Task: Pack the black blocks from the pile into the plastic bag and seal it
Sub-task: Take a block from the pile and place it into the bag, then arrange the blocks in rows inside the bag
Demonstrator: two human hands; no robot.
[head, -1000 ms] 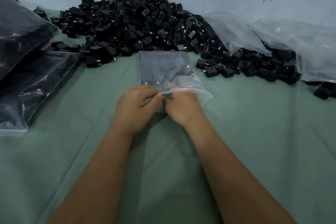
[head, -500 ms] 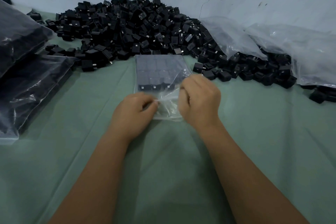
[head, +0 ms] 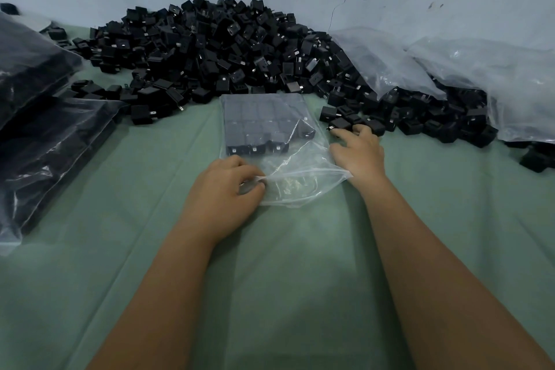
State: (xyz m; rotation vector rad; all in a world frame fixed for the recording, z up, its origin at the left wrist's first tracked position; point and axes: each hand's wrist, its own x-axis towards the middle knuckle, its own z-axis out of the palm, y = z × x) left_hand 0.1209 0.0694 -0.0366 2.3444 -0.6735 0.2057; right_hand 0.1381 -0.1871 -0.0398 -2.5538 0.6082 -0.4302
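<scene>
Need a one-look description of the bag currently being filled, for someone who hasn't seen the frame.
Start at the big pile of black blocks against the wall, then drop straight toward the camera onto the green cloth. The clear plastic bag lies flat there, its mouth pinched by the left hand. Unlike the full dark bags stacked at left, it is part-filled, with neat rows of blocks inside.

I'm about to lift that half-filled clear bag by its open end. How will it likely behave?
The plastic bag looks thin and crinkled, so its empty mouth, pinched by the left hand, would probably flop. The packed blocks sit at the far end, so it would likely sag there. One tilted block might shift.
</scene>
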